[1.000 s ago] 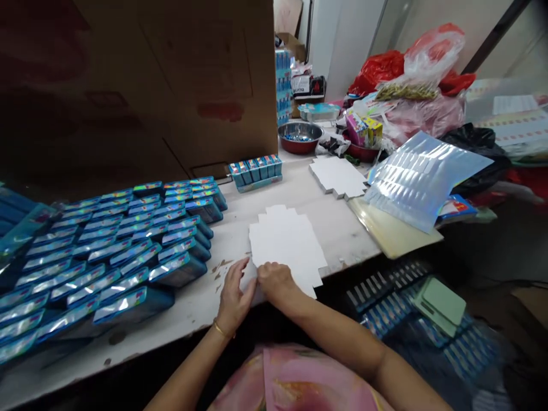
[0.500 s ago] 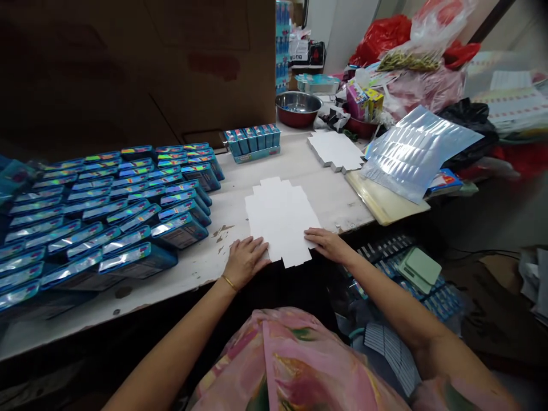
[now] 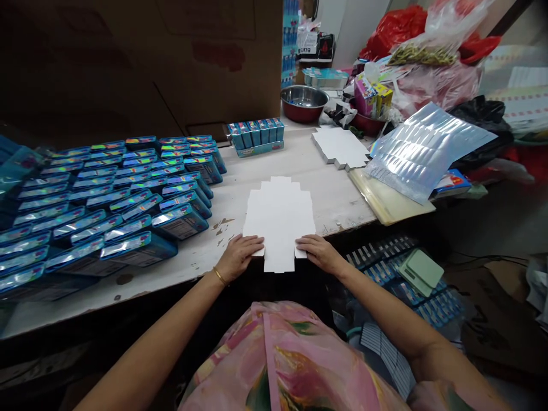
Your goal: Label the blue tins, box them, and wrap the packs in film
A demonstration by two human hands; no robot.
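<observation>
A flat white cardboard box blank (image 3: 280,214) with stepped, notched edges lies on the table in front of me. Its near middle flap sticks out past the table's front edge. At its near left corner my left hand (image 3: 240,256) is closed on a side flap, fingers on top, with a bracelet on the wrist. On the matching flap at the near right, my right hand (image 3: 322,253) grips in the same way. Both thumbs are mostly hidden. The blank's printed side, if any, is out of sight.
Rows of blue packs (image 3: 115,200) fill the table's left. A display tray of blue packs (image 3: 257,137) stands behind. More white blanks (image 3: 340,147) lie stacked at back right, near shiny plastic sheets (image 3: 428,151) and a metal bowl (image 3: 303,104). A large cardboard box (image 3: 141,63) rises behind.
The white blank has turned slightly and now lies square to me, with its near flap further over the edge. Both hands have shifted slightly left, onto its two near side flaps.
</observation>
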